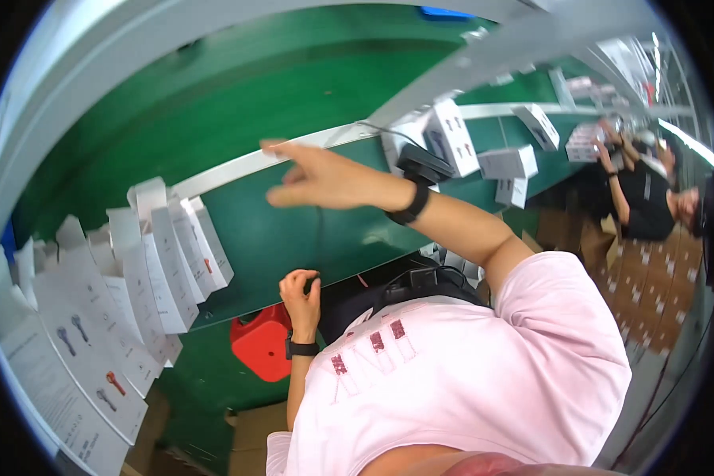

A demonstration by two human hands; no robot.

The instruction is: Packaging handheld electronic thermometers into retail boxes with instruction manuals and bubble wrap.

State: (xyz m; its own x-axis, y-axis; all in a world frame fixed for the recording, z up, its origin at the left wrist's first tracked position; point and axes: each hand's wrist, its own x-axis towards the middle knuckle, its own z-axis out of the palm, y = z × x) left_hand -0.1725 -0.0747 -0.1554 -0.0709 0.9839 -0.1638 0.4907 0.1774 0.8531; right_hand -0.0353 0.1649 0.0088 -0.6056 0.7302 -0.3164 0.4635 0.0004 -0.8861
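My right hand [313, 178] reaches out over the green conveyor belt [293, 230], flat, fingers apart, holding nothing; a black band circles its wrist. My left hand [300, 295], also with a black wristband, is curled at the belt's near edge, and nothing shows in it. A leaning row of white printed boxes [170, 258] stands on the belt to the left of both hands. More white boxes [452, 135] sit further along the belt beyond my right forearm, beside a black device [424, 165] with a cable.
A red plastic container [260, 343] sits below the belt by my left wrist. Flat white printed cartons [79, 357] fan out at far left. A co-worker in a black shirt [646, 202] handles boxes at far right, above stacked cardboard cartons [662, 297].
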